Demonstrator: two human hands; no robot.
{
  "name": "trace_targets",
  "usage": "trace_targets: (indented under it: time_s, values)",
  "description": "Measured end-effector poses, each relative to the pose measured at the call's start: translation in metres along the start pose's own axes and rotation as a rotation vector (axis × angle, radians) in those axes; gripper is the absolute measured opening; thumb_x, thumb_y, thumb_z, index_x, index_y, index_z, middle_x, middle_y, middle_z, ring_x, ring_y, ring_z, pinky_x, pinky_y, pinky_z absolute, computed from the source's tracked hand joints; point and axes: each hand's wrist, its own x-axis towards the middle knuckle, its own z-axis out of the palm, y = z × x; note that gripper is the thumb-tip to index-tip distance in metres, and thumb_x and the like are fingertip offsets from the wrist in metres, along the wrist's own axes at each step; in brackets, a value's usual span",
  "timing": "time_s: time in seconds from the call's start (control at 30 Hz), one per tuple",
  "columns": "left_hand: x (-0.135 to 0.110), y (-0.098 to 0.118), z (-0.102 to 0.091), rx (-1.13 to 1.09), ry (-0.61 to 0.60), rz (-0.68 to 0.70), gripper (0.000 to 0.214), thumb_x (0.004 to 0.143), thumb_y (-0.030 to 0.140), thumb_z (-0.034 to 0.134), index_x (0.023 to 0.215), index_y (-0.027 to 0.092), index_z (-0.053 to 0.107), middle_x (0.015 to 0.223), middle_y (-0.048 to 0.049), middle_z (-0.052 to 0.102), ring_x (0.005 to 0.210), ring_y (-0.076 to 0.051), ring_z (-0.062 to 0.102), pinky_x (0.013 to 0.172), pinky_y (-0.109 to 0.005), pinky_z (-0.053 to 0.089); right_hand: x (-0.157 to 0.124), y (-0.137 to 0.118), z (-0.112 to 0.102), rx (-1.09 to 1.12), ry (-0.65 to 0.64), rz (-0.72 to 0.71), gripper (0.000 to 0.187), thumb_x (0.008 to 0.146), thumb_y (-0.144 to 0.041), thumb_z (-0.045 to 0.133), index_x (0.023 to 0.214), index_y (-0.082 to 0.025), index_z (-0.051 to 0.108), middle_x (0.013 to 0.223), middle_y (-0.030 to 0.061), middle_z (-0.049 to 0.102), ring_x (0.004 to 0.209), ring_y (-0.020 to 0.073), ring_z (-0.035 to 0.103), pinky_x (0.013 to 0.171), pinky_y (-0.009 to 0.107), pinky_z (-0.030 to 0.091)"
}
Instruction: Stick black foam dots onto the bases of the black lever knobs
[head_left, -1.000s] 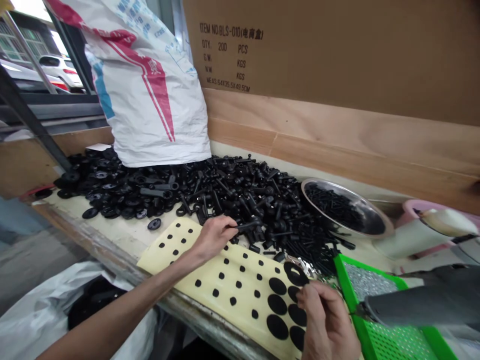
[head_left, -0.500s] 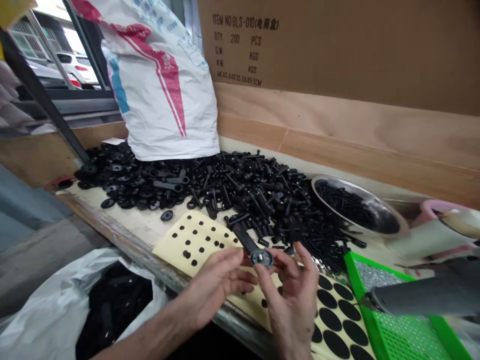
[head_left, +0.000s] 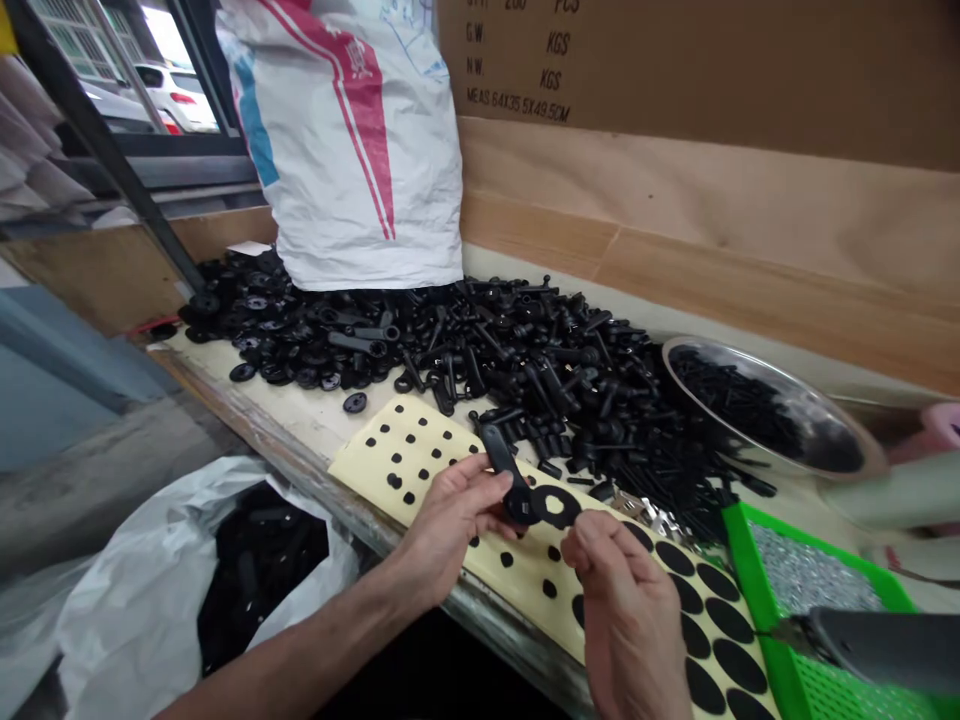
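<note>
My left hand (head_left: 457,510) grips a black plastic crank handle (head_left: 504,462), its round end toward me and its arm pointing away. Beside that round end is a thin black ring sticker (head_left: 555,506), with pale yellow showing through its hole. The closed fingertips of my right hand (head_left: 626,590) are at the ring's near right edge and appear to pinch it. Below both hands lies a yellow sticker sheet (head_left: 382,465), with small black dots on its left part and large black round stickers (head_left: 697,635) on its right.
A heap of black plastic parts (head_left: 525,350) spreads behind the hands, below a white woven sack (head_left: 360,150). A metal bowl (head_left: 862,455) holds black rods. At right, a grey tool (head_left: 885,640) overhangs a green tray (head_left: 742,540) of small metal pieces. A white bag (head_left: 135,570) sits lower left.
My right hand has left the crank handle and moved right. The handle is turned over in my left hand, and the ring sticker now shows between the hands. The view has shifted down.
</note>
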Motion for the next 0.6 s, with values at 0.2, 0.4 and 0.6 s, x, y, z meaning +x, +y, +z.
trace_targets:
  time_s: [0.2, 0.4, 0.6]
  values:
    - [0.0003, 0.0016, 0.0056, 0.016, -0.010, -0.005, 0.026, 0.081, 0.032, 0.068, 0.097, 0.012, 0.068, 0.085, -0.0084, 0.069, 0.066, -0.013, 0.060, 0.058, -0.022, 0.048, -0.0041, 0.0015, 0.0039, -0.048, -0.065, 0.130, 0.033, 0.071, -0.047, 0.075, 0.068, -0.019, 0.059, 0.064, -0.0036, 0.044, 0.064, 0.0123, 0.036, 0.059, 0.024, 0.032]
    - [0.0000, 0.0033, 0.0070, 0.018, -0.024, -0.024, 0.025, 0.083, 0.030, 0.066, 0.097, 0.010, 0.066, 0.085, -0.0091, 0.068, 0.066, -0.012, 0.058, 0.056, -0.022, 0.047, -0.0031, 0.0020, 0.0025, -0.045, -0.059, 0.140, 0.031, 0.069, -0.046, 0.077, 0.068, -0.019, 0.061, 0.065, -0.0036, 0.045, 0.066, 0.0124, 0.036, 0.060, 0.024, 0.032]
    - [-0.0011, 0.0027, 0.0077, 0.007, -0.042, -0.028, 0.023, 0.083, 0.028, 0.065, 0.098, 0.009, 0.066, 0.084, -0.0092, 0.067, 0.066, -0.012, 0.058, 0.056, -0.021, 0.049, -0.0011, 0.0062, -0.0010, -0.049, -0.058, 0.149, 0.031, 0.068, -0.046, 0.077, 0.069, -0.019, 0.062, 0.065, -0.0035, 0.046, 0.066, 0.0125, 0.035, 0.061, 0.024, 0.032]
